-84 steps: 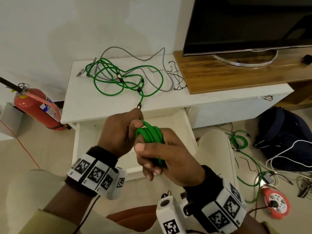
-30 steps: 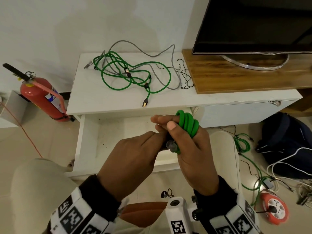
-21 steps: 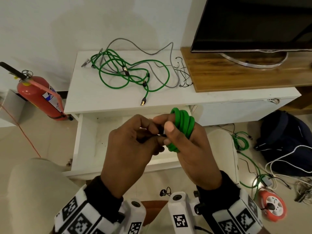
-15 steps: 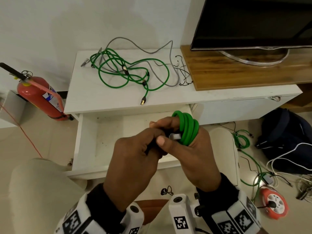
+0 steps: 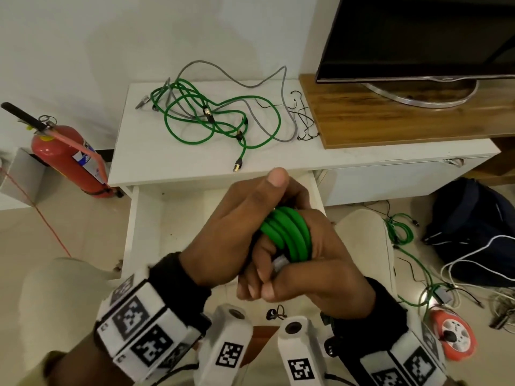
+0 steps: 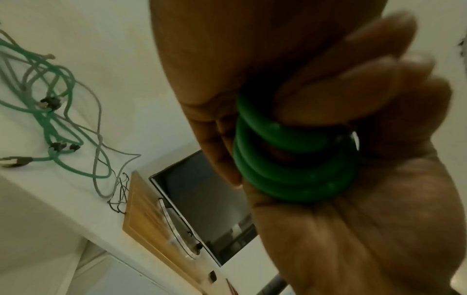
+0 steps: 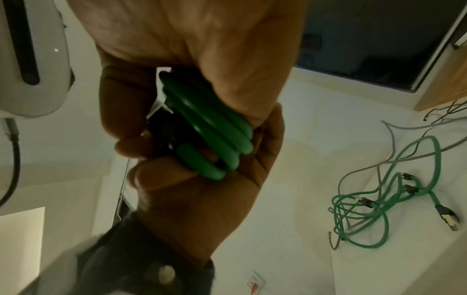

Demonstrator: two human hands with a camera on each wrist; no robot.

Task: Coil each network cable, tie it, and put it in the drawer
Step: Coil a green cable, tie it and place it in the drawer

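A green network cable wound into a tight coil (image 5: 287,232) sits between both hands above the open white drawer (image 5: 172,218). My left hand (image 5: 264,210) wraps over the coil's far side, thumb pointing up. My right hand (image 5: 264,277) grips the coil from below and the right, with a pale plug end (image 5: 278,263) at its fingers. The left wrist view shows fingers (image 6: 353,65) curled over the coil (image 6: 290,159). In the right wrist view the coil (image 7: 209,129) is clamped between both palms. Loose green cables (image 5: 211,121) and a grey cable (image 5: 267,79) lie tangled on the white cabinet top (image 5: 156,162).
Thin black ties (image 5: 303,121) lie beside a wooden board (image 5: 390,118) carrying a TV (image 5: 418,37). A red fire extinguisher (image 5: 67,157) stands at the left. On the floor at the right are a dark bag (image 5: 473,227), more cables (image 5: 401,235) and an orange reel (image 5: 451,338).
The cable's free end left the cabinet and was wound in. My left hand stopped working the plug end and closed over the coil, thumb up; both hands sank slightly.
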